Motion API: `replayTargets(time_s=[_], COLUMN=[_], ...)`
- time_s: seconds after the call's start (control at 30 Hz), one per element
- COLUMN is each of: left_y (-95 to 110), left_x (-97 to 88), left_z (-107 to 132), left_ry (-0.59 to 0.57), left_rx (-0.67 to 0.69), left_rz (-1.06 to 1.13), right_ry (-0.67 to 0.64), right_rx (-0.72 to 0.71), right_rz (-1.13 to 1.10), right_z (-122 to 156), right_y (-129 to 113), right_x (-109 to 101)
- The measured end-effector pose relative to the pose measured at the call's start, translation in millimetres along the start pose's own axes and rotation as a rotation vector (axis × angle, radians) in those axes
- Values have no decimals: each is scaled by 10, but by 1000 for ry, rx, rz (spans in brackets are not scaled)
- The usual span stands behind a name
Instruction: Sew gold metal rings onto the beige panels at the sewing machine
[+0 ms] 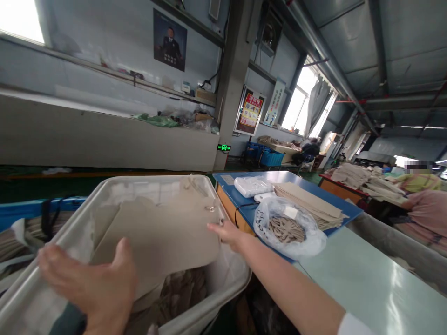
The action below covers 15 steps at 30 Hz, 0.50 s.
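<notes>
A large white plastic bin (223,298) stands in front of me. Across its inside lies a flat beige fabric panel (167,237) with rounded corners. My right hand (229,235) is at the panel's right edge, with the thumb on top and the other fingers mostly hidden; it appears to pinch the edge. Over the bin's left side, my left hand (94,279) is raised with thumb and fingers apart, holding nothing. Below the panel, crumpled brownish fabric (185,288) shows in the bin.
To the right, a blue-topped table (279,177) bears a stack of beige panels (307,202), a white wrapped pack (253,186) and a clear bag (261,223) of fabric strips. A pale green tabletop (377,284) adjoins it. Other people sit farther right.
</notes>
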<state>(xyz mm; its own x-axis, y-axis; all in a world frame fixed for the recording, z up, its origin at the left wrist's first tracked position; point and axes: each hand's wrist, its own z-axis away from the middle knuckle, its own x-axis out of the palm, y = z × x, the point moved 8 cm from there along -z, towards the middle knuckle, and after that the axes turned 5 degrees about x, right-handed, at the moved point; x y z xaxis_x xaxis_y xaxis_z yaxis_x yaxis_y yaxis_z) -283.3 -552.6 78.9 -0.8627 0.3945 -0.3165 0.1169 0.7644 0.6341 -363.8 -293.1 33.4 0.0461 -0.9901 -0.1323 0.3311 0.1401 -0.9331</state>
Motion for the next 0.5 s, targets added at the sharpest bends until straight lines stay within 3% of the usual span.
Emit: replayTargets(time_s=[0.03, 0.1, 0.2, 0.27, 0.37, 0.5], left_y=[122, 408, 804, 1055, 1354, 1701], left_x=[-53, -9, 267, 420, 535, 590], left_z=[78, 339, 939, 1402, 1983, 2430], left_ry=[66, 31, -276, -468, -635, -756], left_rx=[58, 168, 221, 259, 327, 395], left_rz=[-27, 43, 314, 489, 689, 877], right_ry=[4, 6, 36, 61, 74, 52], right_rx=[45, 122, 149, 132, 74, -75], right_rz=[48, 139, 231, 254, 236, 160], right_z=[8, 105, 382, 620, 1025, 1595], right_y=[205, 590, 933, 994, 941, 824], right_x=[25, -26, -311, -552, -859, -1118])
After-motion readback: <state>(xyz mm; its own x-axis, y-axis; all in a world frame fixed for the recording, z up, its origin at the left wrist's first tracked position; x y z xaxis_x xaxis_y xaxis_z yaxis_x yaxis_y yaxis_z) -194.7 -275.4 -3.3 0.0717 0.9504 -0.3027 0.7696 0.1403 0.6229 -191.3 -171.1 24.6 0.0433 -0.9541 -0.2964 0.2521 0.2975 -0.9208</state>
